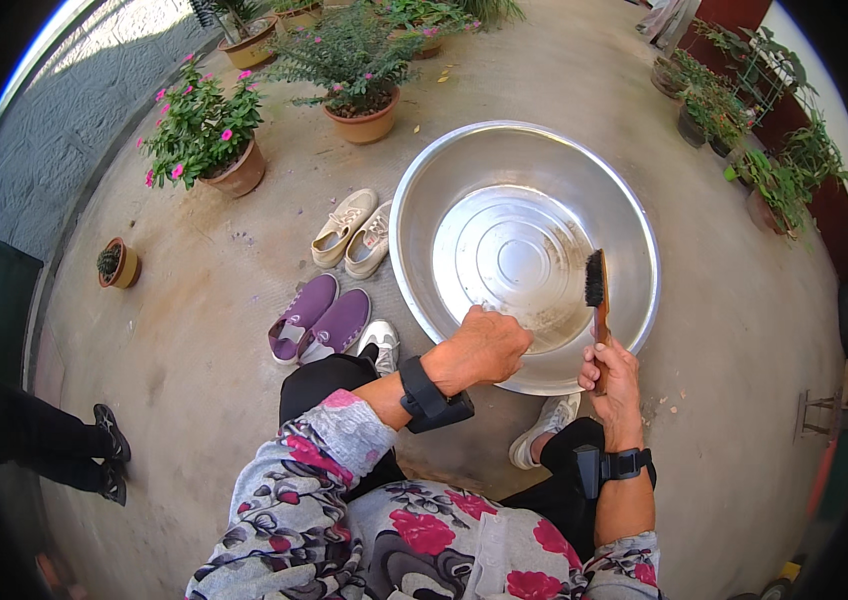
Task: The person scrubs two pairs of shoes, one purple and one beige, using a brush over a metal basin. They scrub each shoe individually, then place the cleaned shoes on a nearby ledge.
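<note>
A wide, shallow stainless steel basin [525, 139] rests on the concrete floor in front of me, with dirty, sandy residue on its bottom. My right hand [615, 375] holds a wooden-handled brush [598, 300] by its handle, its dark bristles turned to the left over the basin's right side. Over the basin's near left rim is my left hand [487, 345], its fingers curled; whether something small is inside them is hidden. Both wrists wear black straps with a black device.
Purple slip-on shoes [337, 319] and cream lace-up shoes [345, 225] stand left of the basin. Potted plants [364, 124] line the far side, with a small cactus pot [122, 266] at left. A person's dark-clad legs [56, 450] are at lower left. More pots [765, 210] stand right.
</note>
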Motion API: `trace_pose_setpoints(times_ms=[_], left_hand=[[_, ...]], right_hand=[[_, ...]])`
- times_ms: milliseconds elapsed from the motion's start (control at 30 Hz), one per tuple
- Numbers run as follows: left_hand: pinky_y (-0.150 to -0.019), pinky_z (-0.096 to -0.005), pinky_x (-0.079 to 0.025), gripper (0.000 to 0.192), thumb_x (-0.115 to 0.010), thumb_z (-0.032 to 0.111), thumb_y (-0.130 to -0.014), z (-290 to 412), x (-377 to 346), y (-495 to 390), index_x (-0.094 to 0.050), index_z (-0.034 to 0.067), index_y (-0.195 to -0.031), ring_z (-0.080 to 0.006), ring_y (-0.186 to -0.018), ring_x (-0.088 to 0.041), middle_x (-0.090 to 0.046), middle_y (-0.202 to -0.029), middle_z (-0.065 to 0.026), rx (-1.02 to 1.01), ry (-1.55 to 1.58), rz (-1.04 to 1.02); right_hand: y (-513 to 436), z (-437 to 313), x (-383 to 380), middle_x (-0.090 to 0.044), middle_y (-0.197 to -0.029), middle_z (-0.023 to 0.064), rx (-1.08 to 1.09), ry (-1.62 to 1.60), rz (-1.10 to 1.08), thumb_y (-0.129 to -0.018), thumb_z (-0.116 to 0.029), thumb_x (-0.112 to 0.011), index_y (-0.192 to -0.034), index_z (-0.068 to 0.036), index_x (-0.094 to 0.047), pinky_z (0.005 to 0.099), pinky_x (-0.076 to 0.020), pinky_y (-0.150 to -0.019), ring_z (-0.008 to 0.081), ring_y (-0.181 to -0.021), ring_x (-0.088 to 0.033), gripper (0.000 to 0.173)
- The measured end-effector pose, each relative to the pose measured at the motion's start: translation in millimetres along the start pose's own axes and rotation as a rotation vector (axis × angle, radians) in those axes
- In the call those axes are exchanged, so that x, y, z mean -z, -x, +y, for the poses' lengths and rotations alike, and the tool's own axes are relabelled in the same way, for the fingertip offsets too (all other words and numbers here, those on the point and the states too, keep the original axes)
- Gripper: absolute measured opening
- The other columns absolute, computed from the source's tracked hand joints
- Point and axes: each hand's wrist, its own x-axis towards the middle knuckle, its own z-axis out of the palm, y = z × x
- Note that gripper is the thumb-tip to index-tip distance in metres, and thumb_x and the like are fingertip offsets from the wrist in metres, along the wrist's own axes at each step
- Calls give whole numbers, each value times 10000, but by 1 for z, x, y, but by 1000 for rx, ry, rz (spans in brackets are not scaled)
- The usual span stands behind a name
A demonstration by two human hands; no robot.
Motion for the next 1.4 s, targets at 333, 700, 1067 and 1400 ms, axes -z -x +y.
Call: trace_pose_setpoints(times_ms=[333, 700, 1067, 1400], left_hand=[[-616, -435, -425, 115, -590, 115, -667, 4, -1, 0, -647, 21, -698, -326, -682, -628, -633, -713, -163, 49, 63, 26], [-602, -422, -419, 153, -589, 168, -699, 3, -5, 0, -611, 41, -781, -307, -671, -616, -607, -681, -134, 41, 13, 36], [-581, -413, -421, 183, -606, 196, -699, 3, -7, -1, -597, 52, -810, -289, -655, -615, -593, -645, -118, 16, -18, 45], [-611, -422, -430, 183, -602, 188, -699, 2, -9, -3, -599, 48, -817, -309, -687, -621, -602, -678, -130, 31, 14, 9]], right_hand=[[-1, 2, 3, -497, -733, 39, -2, 51, 5, -857, -76, -487, -1129, -30, -487, 210, -345, -412, 72, -480, -406, 275], [-3, 2, 2, -500, -725, 40, 3, 61, -3, -851, -48, -457, -1098, -9, -498, 232, -350, -420, 85, -485, -407, 254], [-2, 3, 3, -503, -727, 37, 19, 74, 5, -851, -79, -477, -1109, -31, -499, 215, -347, -411, 76, -476, -406, 263], [-4, 4, 1, -498, -720, 48, -4, 100, 19, -847, -47, -454, -1042, 0, -494, 234, -342, -395, 92, -467, -395, 205]])
